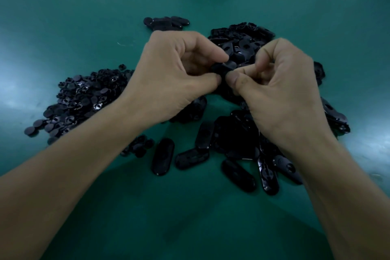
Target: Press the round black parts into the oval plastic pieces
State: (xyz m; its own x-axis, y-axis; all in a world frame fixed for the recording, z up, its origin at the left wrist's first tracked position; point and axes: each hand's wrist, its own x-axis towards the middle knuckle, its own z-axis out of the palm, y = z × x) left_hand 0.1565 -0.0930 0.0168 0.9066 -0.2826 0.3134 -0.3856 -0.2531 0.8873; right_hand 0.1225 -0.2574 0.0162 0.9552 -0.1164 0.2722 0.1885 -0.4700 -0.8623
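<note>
We pinch one oval piece between left hand and right hand, above green table; round part possibly seated, too dark. Round parts pile sits left.

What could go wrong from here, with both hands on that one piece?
1. The left hand and right hand pinch the black piece with just their fingers; a slip might drop it among the loose oval pieces, where it would be hard to find.
2. Those fingers hide the joint, so a half-seated fit could go unnoticed.
</note>
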